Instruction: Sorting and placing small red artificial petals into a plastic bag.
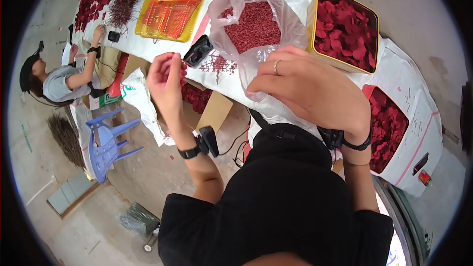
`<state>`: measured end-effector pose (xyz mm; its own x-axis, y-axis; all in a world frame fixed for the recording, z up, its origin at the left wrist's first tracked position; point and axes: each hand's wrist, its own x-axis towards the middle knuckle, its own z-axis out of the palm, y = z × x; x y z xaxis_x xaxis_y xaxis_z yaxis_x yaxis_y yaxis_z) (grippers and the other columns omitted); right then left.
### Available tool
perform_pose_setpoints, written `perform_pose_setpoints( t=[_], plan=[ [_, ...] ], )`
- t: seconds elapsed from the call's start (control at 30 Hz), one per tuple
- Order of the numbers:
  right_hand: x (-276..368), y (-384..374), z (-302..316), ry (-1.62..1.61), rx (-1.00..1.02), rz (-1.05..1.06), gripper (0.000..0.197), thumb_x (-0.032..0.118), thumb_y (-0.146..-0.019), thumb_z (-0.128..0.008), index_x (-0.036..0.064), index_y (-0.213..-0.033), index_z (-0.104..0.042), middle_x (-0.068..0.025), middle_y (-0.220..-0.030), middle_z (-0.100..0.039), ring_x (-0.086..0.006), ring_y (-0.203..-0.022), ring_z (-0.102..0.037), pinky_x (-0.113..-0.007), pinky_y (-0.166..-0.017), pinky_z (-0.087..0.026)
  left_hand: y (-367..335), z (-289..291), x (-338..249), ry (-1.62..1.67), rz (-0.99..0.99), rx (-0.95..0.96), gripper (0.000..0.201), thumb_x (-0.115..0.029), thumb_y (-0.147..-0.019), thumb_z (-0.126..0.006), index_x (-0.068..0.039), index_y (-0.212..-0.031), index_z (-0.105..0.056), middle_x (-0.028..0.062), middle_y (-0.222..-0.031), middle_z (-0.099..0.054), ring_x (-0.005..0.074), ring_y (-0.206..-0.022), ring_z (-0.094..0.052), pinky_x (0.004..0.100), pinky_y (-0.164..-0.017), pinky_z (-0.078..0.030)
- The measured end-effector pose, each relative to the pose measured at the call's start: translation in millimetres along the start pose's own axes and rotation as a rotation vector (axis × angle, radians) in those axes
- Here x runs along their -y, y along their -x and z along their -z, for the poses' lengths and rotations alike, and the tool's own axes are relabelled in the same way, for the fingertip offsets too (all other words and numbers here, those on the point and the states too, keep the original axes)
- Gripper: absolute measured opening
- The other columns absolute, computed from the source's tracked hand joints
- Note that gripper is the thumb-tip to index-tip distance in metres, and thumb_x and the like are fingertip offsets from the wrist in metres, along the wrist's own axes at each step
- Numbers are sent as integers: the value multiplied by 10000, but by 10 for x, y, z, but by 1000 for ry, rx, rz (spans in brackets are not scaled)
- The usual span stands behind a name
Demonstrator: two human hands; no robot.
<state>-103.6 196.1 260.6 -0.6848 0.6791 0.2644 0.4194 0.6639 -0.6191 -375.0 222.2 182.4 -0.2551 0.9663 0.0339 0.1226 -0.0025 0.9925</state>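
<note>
My left hand [166,76] is raised at the table's near edge, its thumb and fingertips pinched together. A bit of dark red shows by its fingers, too small to name. Close to its fingertips sits a small black device [198,50], beside thin reddish twigs [218,66]. My right hand [298,79] hangs over the near side of a see-through plastic bag [224,2], fingers bent and pressed together, a ring on one. Whatever lies under its fingertips is hidden. Many small dark-red pieces [253,27] fill the bag.
Right of the bag stands a square tin [312,24] of red petals; another red-rimmed tin [403,140] sits nearer. Red and yellow plastic trays [175,5] lie far left, beside a twig pile [129,2]. Below are a cardboard box [216,113] and blue stool [106,148]. A person [69,79] works left.
</note>
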Motion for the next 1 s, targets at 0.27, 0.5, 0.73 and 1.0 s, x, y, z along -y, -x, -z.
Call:
perform_pose_setpoints(
  t=[0.27, 0.5, 0.73, 1.0],
  plan=[
    [725, -89, -164, -3, 67, -85, 256, -6, -735, -595, 52, -982, -628, -81, -918, -599, -286, -916, -556, -376, -894, -410, -6, 479, 1344, 221, 373, 120, 122, -96, -871, -635, 9, -933, -632, 26, -702, -616, 76, -567, -536, 193, -523, -419],
    [1085, -200, -272, 65, 78, -153, 213, 12, -775, -573, 53, -978, -622, -83, -929, -599, -274, -961, -564, -378, -931, -405, 150, 749, 1182, 42, 238, 72, 166, -65, -838, -657, 30, -974, -644, 60, -753, -663, 90, -562, -583, 205, -512, -445],
    [1154, -151, -231, 55, 46, -125, 234, -16, -756, -580, 32, -982, -619, -103, -898, -592, -289, -913, -560, -382, -894, -397, 276, 833, 739, -285, 156, 77, 226, -60, -820, -672, 30, -1027, -660, 74, -815, -690, 92, -574, -609, 206, -525, -470],
    [1077, 97, -101, 83, -11, -112, 231, -17, -760, -592, 31, -985, -616, -111, -915, -583, -295, -909, -554, -385, -868, -405, 446, 549, -336, 97, -230, 77, 188, -72, -850, -627, 34, -1002, -660, 72, -859, -689, 95, -758, -628, 226, -652, -484]
  ],
)
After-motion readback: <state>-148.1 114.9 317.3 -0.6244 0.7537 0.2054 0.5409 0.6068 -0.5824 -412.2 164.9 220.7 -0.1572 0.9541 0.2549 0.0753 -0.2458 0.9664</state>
